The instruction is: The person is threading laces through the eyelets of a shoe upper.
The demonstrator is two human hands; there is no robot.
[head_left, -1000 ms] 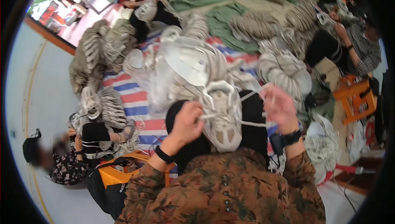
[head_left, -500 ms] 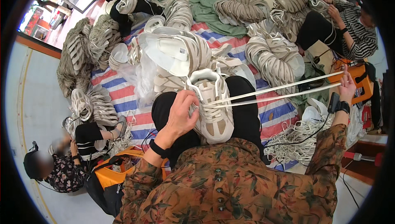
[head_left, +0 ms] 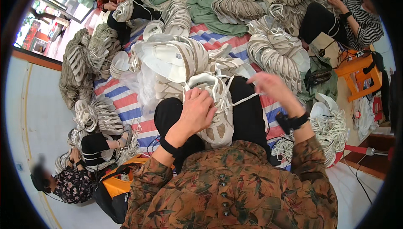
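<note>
A white and beige sneaker rests between my black-clad thighs, toe toward me. My left hand lies over its left side and lacing area, fingers bent and closed on it; the fingertips and whatever lace may be under them are hidden. A slack white lace loops from the eyelets over my right thigh. My right hand is in the air right of the sneaker, near that lace. Its fingers point left and are smeared by motion, so whether they hold the lace is unclear.
Just beyond is a stack of similar shoes. A pile of loose laces lies at right, near an orange stool. Bundled shoes cover the striped sheet. Several other people sit around handling shoes.
My right hand has come in from the far right toward the sneaker. The lace, stretched taut before, now hangs slack. My left hand has shifted right, further over the sneaker's lacing.
</note>
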